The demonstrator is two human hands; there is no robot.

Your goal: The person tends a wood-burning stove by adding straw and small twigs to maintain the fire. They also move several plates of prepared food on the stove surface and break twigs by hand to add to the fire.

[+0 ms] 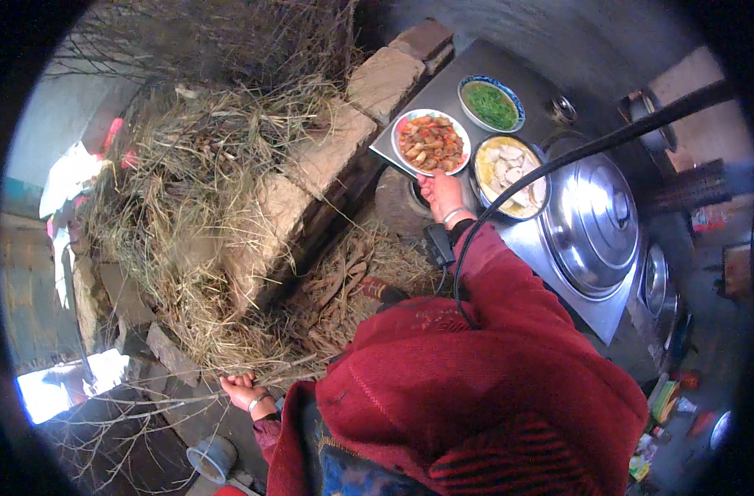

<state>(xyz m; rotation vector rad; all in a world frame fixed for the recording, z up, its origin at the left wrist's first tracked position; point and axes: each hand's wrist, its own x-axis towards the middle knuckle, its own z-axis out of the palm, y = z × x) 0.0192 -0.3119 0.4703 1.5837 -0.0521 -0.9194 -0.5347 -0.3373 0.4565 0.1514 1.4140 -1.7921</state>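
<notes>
At the lower left, my left hand (246,394) closes around a thin dry branch (159,404), whose bare twigs spread to the left. My right hand (442,195) is at the front edge of the stove top, its fingers at the near rim of a bowl of chopped meat and vegetables (431,142). Whether they grip the rim or only the stove edge, I cannot tell. Beside it stand a blue-rimmed bowl of green vegetables in broth (491,104) and a bowl of pale sliced food in yellowish liquid (510,177).
A domed metal lid (591,217) covers the large pot on the stove. A black cable (600,146) crosses in front. Straw (197,248) and brushwood (228,43) pile against stone blocks (327,149). A pale bucket (213,459) stands low on the left.
</notes>
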